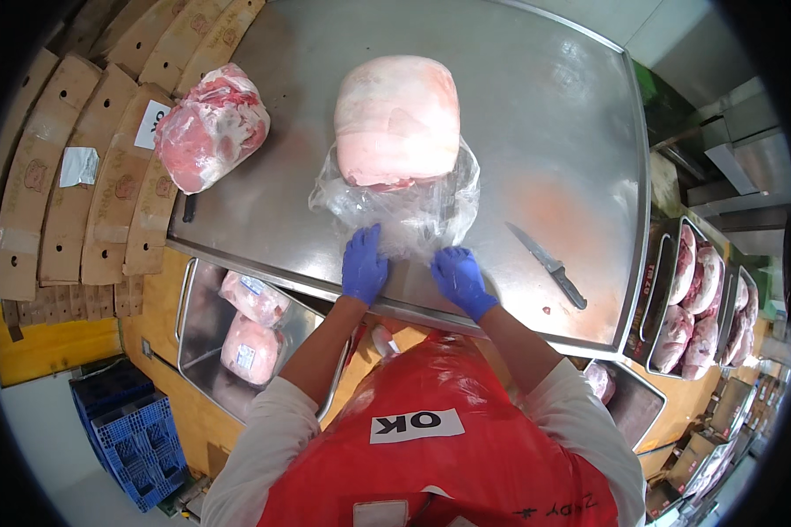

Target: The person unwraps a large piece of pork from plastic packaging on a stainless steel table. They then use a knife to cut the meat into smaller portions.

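We see the big pale block of meat (397, 119) on the metal desk (545, 114), about midway between the left and right edges and nearer to the far edge. A clear plastic bag (400, 215) lies crumpled around its near end. Our left hand (365, 270) and right hand (462, 281), both in blue gloves, are at the near edge of the desk, beside the bag. Our left fingers point forward and our right fingers are bent; we cannot tell if they grip the plastic. A knife (549, 265) lies toward the near right corner, and a second piece of meat (213, 130) sits by the left edge.
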